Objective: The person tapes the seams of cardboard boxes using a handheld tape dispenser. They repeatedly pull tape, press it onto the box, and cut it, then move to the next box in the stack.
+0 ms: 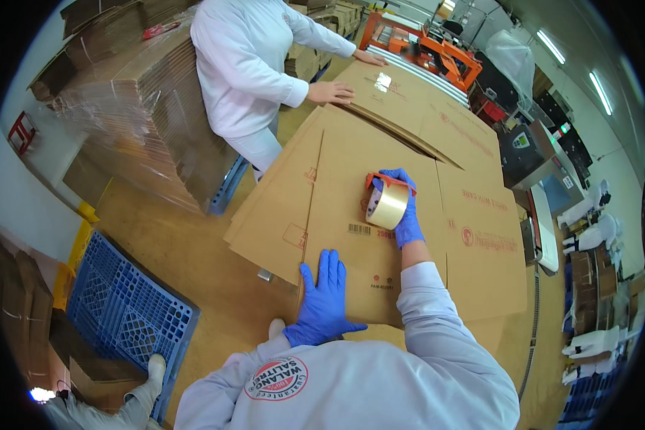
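Note:
A flattened cardboard carton (355, 188) printed with red marks and a barcode lies before me on other flat cartons. My right hand (408, 215), in a blue glove, grips a roll of clear packing tape (389, 205) fitted with a red tape dispenser (376, 176), held over the carton's middle. Blue-gloved too, my left hand (322, 301) rests flat on the near left part of the carton with its fingers spread and nothing in it. Beyond it lies another flat carton (414, 97), under the hands of a co-worker (331, 92).
An orange carton-sealing machine (441, 54) with rollers stands at the far end. Stacked flat cartons (134, 118) rise at the left behind the co-worker. A blue plastic pallet (134, 301) lies on the floor, with another person's boot (156, 371) on it. Machinery (527, 150) stands at right.

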`<state>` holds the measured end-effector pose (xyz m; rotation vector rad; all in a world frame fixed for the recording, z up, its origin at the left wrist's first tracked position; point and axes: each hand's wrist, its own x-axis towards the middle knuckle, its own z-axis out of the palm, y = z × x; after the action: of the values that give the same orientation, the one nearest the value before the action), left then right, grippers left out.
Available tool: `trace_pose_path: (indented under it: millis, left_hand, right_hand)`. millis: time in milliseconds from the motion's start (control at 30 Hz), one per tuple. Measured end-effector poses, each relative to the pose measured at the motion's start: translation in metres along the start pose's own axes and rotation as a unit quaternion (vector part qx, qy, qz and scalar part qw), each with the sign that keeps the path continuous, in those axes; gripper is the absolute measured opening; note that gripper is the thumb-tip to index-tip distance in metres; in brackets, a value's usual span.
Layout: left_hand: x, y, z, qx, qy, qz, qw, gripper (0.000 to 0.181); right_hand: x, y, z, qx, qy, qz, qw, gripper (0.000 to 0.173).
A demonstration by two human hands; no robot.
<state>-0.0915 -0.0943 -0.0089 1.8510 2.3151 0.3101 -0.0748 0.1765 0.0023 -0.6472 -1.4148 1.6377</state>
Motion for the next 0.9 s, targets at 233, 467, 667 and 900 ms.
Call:
trace_pose_path:
  millis: [233,467,667,900]
  left_hand:
    - [0.002,-0.005,0.002,-0.003,-0.007,-0.005,1.0,0.127]
    - [0.002,-0.004,-0.001,0.001,-0.014,-0.001,1.0,0.13]
    - [0.002,-0.003,-0.006,-0.011,-0.018,-0.009,1.0,0.126]
    - [-0.003,-0.002,0.005,0.014,0.018,0.021,1.0,0.124]
  right_hand:
    - [-0.152,-0.009,0.0,-0.088,-0.026,-0.009,0.996,0.02]
    - [-0.121,-0.08,0.017,-0.141,0.076,-0.239,0.958,0.015]
    - [-0.017,-0.037,0.001,-0.12,-0.019,-0.42,0.899,0.03]
    - [0.017,0.021,-0.019,-0.031,-0.016,-0.059,0.998,0.018]
